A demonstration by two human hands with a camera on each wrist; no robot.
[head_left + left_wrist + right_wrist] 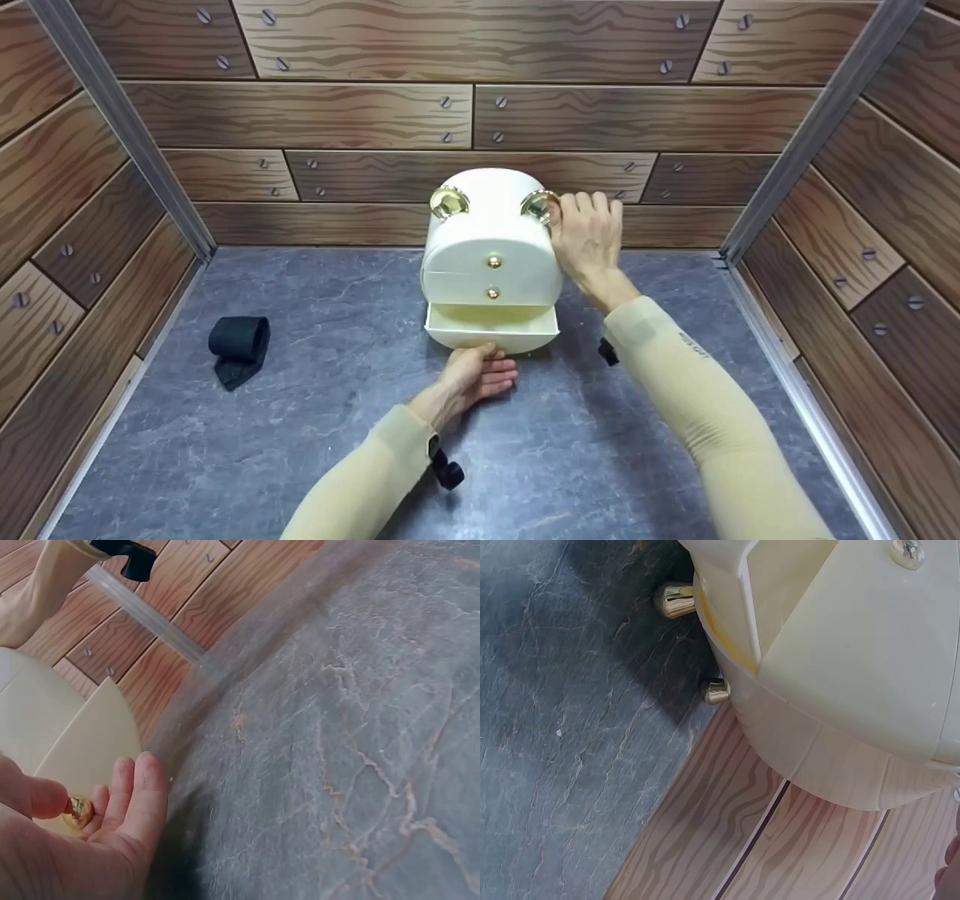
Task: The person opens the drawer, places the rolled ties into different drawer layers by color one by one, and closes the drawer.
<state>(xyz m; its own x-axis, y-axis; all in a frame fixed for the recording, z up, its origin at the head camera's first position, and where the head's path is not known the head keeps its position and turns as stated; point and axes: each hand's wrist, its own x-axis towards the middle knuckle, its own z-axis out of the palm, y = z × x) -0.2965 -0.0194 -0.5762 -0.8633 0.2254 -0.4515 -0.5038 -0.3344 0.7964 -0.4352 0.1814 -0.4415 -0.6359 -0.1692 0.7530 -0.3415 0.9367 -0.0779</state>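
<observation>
A cream rounded drawer box [491, 240] with gold knobs stands at the back middle of the grey floor. Its bottom drawer [491, 330] is pulled out and looks empty. My left hand [493, 365] is at the drawer's front; in the left wrist view the thumb and fingers of this hand [84, 802] pinch the small gold drawer knob [77, 813]. My right hand [579, 215] grips the box's upper right side, fingers curled by a gold ring ornament [538, 205]. The right wrist view shows the box's lower side with two gold feet [673, 600].
A black rolled cloth [238, 346] lies on the grey stone-look floor [300, 450] at the left. Wood-plank walls [465, 112] close in the back and both sides, with metal corner strips [112, 120].
</observation>
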